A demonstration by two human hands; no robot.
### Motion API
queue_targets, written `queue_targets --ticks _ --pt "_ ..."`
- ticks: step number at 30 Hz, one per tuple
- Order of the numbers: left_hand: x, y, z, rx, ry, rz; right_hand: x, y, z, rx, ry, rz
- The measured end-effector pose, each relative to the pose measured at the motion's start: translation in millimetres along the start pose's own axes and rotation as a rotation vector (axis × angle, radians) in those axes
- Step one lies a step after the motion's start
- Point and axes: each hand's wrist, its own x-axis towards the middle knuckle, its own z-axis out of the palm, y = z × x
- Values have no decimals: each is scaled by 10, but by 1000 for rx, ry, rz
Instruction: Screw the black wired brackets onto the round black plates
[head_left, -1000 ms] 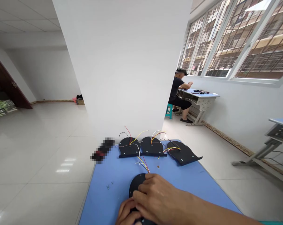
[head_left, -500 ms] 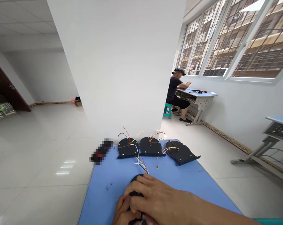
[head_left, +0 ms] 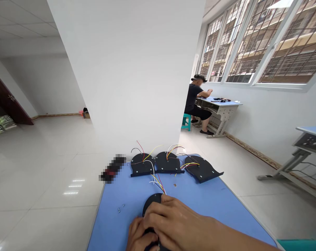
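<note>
At the near edge of the blue table, a round black housing with white, yellow, red and black wires leading out at its far side lies under my hands. My right hand reaches over it from the right, fingers bent and closed on it. Low on its left side, my left hand grips it with curled fingers. Much of the housing's near part is hidden by the hands, and a dark piece shows between them. Several small screws lie to the left.
Three similar black housings with loose wires, a left one, a middle one and a right one, stand along the far side of the blue table. A blurred dark object sits at the far left corner. A co-worker sits at another desk.
My right hand has shifted slightly right and uncovered more of the round housing's upper left. My left hand stays at the housing's lower left.
</note>
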Motion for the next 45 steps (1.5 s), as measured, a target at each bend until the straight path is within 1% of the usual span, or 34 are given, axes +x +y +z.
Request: queue_targets --ticks 3,5,7,8,10,13,14,15,17,19,22,26,29,31,32,33,35,36,38,40,41,43,45 --pt "77 10 -54 55 -25 121 -48 -12 2 100 40 10" --pt "144 31 -104 16 -32 189 -108 -13 -20 158 100 39" --pt "192 36 -164 -57 9 201 -194 -7 -62 212 181 87" --pt "199 20 -197 -80 49 187 -246 0 -90 235 221 118" --pt "175 -70 -267 -52 163 97 -362 23 -148 257 292 190" --pt "58 -341 -359 148 357 -75 -541 80 -202 238 370 287" --pt "12 -445 -378 227 410 -95 -593 103 -205 229 382 319" --pt "-29 -542 -390 293 437 -106 -639 126 -200 223 387 346" --pt "-85 -686 -393 395 447 -114 -707 162 -174 220 387 386" --pt "-97 -746 -375 447 428 -121 -749 180 -141 209 387 403" --pt "-67 -737 -346 463 411 -129 -783 179 -110 179 385 417" --pt "-38 -723 -357 443 403 -148 -814 170 -104 176 338 422" --pt "-11 -662 -374 386 430 -130 -831 179 -89 158 312 418" --pt "40 -524 -360 272 442 -127 -832 188 -64 142 316 413" --pt "77 -422 -340 188 427 -133 -828 193 -49 136 322 414" --pt "121 -304 -312 89 383 -149 -821 197 -35 130 329 416" --pt "216 -56 -231 -89 228 -145 -801 200 -10 118 331 416" --pt "262 57 -182 -148 152 -97 -789 200 0 110 328 409" --pt "342 222 -73 -177 53 66 -764 193 12 96 316 396" --pt "392 294 35 -123 10 215 -745 185 20 85 310 379" --pt "404 299 84 -88 0 262 -737 181 24 80 307 371" --pt "409 273 164 -43 -12 308 -729 180 35 75 304 353" --pt "397 232 219 -26 -35 311 -725 186 49 74 305 339"
